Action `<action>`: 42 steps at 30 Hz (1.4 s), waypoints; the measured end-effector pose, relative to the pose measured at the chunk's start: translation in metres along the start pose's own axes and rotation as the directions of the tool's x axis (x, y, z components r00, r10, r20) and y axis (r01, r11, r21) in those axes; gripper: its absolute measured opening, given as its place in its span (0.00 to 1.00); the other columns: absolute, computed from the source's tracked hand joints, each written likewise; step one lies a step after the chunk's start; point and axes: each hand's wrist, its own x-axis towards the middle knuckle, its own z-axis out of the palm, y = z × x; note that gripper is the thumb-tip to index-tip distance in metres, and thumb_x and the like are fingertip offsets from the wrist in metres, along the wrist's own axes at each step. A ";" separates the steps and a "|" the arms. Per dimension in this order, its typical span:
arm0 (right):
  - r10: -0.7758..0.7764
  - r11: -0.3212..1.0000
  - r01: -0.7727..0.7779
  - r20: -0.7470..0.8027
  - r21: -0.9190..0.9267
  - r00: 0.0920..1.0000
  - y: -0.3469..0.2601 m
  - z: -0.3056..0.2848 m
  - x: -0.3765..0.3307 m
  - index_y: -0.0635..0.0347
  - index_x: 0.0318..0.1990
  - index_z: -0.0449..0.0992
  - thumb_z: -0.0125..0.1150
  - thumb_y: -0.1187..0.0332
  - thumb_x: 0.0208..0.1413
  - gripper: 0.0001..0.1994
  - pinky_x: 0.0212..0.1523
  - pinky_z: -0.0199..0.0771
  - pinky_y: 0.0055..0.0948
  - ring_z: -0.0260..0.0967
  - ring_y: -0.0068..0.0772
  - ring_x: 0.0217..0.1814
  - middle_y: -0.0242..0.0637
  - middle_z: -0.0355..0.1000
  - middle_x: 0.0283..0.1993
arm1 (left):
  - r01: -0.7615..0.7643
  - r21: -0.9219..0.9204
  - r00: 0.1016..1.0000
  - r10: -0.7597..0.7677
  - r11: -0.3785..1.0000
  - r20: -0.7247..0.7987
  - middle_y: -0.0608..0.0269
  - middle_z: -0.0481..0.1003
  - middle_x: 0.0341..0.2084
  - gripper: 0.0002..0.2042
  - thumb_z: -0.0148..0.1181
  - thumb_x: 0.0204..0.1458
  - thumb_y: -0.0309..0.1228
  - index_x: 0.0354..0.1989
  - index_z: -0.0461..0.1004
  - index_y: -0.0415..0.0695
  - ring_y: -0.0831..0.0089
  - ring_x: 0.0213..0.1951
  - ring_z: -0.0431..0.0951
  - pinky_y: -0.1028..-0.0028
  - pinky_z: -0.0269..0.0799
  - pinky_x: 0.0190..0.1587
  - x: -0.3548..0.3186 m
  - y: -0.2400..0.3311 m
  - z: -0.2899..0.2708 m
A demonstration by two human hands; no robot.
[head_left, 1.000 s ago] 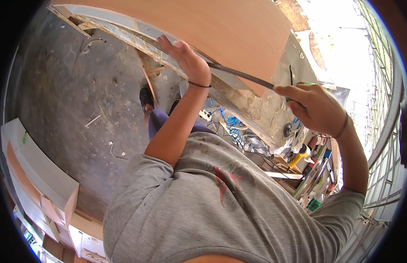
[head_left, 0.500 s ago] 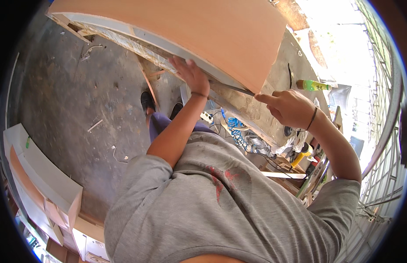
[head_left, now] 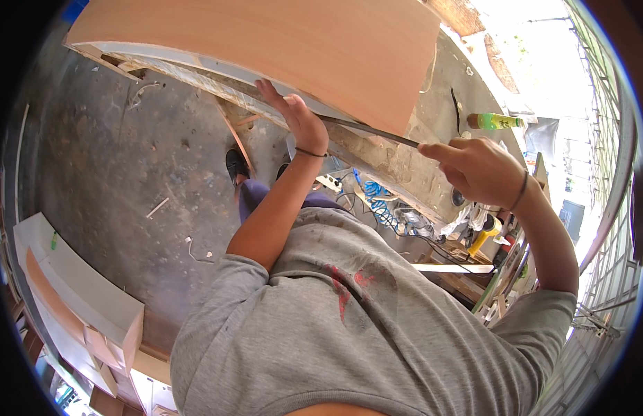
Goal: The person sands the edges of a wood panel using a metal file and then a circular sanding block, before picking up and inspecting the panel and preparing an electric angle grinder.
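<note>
My right hand is closed around the near end of a long, dark, flat file, the forefinger stretched along it. The file runs leftward along the lower edge of a wooden panel with a light orange-brown face. Its other end reaches the heel of my left hand. That hand is open, fingers stretched and bent back at the wrist, beside the panel's pale edge. Whether the left palm presses on the file or only on the edge cannot be made out. Beneath the panel lies a worn workbench.
A green-labelled bottle lies on the bench at the right. Below are a coiled blue hose, cables and a yellow power tool. A wooden strip leans near my feet. White cabinet parts stand at the lower left.
My right hand has moved right and slightly down with the file, and more of its length now shows. My left hand stays by the panel edge, tilted further back. The view has shifted slightly.
</note>
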 end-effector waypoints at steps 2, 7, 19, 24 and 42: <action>-0.013 0.998 0.014 -0.024 0.053 1.000 0.003 -0.001 -0.005 0.49 0.55 0.70 0.54 0.73 0.55 0.19 0.30 0.74 0.43 0.74 0.46 0.28 0.42 0.73 0.27 | -0.050 -0.024 0.999 0.050 0.998 0.012 0.41 0.27 0.70 0.40 0.28 0.63 0.57 0.69 0.32 0.34 0.50 0.71 0.27 0.53 0.27 0.69 0.004 -0.002 0.003; -0.024 0.999 0.026 -0.057 0.045 0.998 0.012 0.032 -0.003 0.48 0.55 0.70 0.54 0.72 0.55 0.19 0.30 0.73 0.43 0.74 0.45 0.27 0.43 0.73 0.28 | 0.144 0.116 0.989 -0.148 0.983 0.026 0.40 0.27 0.69 0.39 0.29 0.63 0.57 0.70 0.32 0.36 0.49 0.71 0.27 0.53 0.28 0.69 -0.013 -0.029 0.005; -0.056 0.933 0.151 -0.282 0.326 0.958 0.037 0.088 -0.004 0.55 0.52 0.72 0.56 0.76 0.49 0.19 0.35 0.72 0.41 0.73 0.49 0.32 0.48 0.74 0.33 | -0.179 0.250 0.983 0.160 0.952 0.096 0.38 0.26 0.69 0.42 0.43 0.61 0.52 0.70 0.30 0.35 0.47 0.71 0.25 0.52 0.25 0.69 0.007 0.006 -0.010; 0.218 0.725 -0.169 0.010 0.667 0.976 -0.001 0.149 -0.014 0.55 0.54 0.72 0.57 0.74 0.52 0.19 0.41 0.75 0.42 0.74 0.56 0.37 0.51 0.76 0.36 | -0.751 0.364 0.642 0.484 0.551 0.594 0.46 0.42 0.69 0.38 0.54 0.56 0.52 0.69 0.47 0.45 0.52 0.71 0.40 0.50 0.34 0.69 0.016 0.068 -0.037; 0.308 0.603 0.155 -0.407 0.783 0.860 -0.033 0.271 0.007 0.50 0.53 0.72 0.56 0.69 0.53 0.18 0.39 0.72 0.48 0.73 0.57 0.35 0.51 0.76 0.32 | -0.795 -0.397 -0.339 0.207 0.458 0.918 0.63 0.76 0.47 0.11 0.64 0.46 0.30 0.39 0.78 0.45 0.61 0.58 0.70 0.64 0.66 0.61 0.036 0.111 0.051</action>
